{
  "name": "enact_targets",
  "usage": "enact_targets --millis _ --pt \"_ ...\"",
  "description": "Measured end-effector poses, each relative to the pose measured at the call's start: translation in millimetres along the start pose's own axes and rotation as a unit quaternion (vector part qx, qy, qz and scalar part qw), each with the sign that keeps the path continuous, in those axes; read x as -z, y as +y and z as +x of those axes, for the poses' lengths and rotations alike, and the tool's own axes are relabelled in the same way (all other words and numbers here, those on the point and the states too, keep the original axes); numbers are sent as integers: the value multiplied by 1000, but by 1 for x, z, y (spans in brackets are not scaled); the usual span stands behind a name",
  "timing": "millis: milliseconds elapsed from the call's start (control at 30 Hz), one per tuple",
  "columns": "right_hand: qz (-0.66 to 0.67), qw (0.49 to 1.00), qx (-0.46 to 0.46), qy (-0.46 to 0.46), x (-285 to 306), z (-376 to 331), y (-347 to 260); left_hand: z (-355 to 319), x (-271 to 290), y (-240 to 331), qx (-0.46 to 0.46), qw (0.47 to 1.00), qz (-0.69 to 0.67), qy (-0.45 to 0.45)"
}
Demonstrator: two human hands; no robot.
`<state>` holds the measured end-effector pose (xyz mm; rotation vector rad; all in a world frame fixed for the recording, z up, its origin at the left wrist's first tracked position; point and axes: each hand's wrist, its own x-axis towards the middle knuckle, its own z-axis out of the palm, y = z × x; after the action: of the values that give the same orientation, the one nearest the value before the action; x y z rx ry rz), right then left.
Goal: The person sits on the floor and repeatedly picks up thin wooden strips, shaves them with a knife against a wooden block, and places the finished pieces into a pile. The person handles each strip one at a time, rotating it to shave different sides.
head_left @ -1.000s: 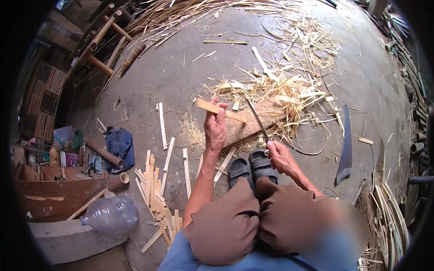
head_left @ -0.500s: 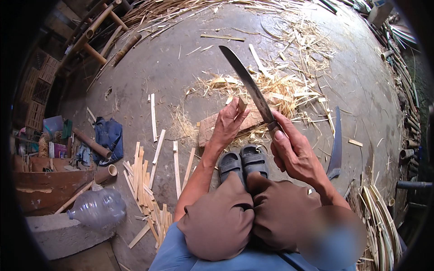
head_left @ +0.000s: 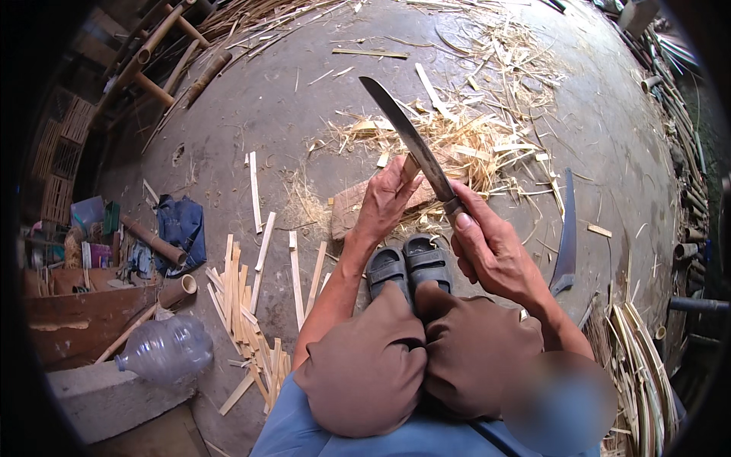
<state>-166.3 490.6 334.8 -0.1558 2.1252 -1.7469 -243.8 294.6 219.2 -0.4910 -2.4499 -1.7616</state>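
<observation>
"Plastic first: one clear bottle (head_left: 169, 349), far to the left of the wooden block (head_left: 350, 213) and nearer the lap!"

"Then the pale strips (head_left: 247, 327)?"

"Left of the block too, in a loose heap (don't ask me for a total, they overlap). On we go: one left hand (head_left: 384, 202) over the block, fingers closed, pinching one short piece (head_left: 411, 167) above it!"

"Feet?"

"Two dark sandals (head_left: 388, 270), on the block's near side. And now the change! A second ago, knife (head_left: 411, 135) and short piece stood apart; now that single blade slants up beyond the block, right by the piece's end!"

"Touching?"

"Can't tell from here. My judgement: piece and edge are brought together for blade work."

"Who's steering?"

"One right hand (head_left: 495, 247), near the block's right end, wrapped snugly around the handle, thumb along it!"

"Anything further over?"

"One saw (head_left: 566, 236), well right of the block, lying on the floor (head_left: 624, 175), nobody touching it!"
</observation>
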Motion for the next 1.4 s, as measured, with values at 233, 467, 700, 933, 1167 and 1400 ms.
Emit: enact_targets --millis 233,467,700,933,1167,1400 --pt "-103 994 37 14 -2 1 -7 3 2 -7 0 1000 23 -15" --pt "-148 988 31 31 1 4 -7 22 77 100 27 938 337 74" --pt "-169 983 65 12 -15 9 -9 141 78 66 -174 919 352 28" --pt "-178 981 67 23 -5 25 0 175 48 32 -315 875 363 57" --pt "-188 979 76 14 -17 25 34 149 51 -2 -1 933 346 -100" --pt "-129 987 94 33 9 48 52 107 26 48 -199 973 43 107"
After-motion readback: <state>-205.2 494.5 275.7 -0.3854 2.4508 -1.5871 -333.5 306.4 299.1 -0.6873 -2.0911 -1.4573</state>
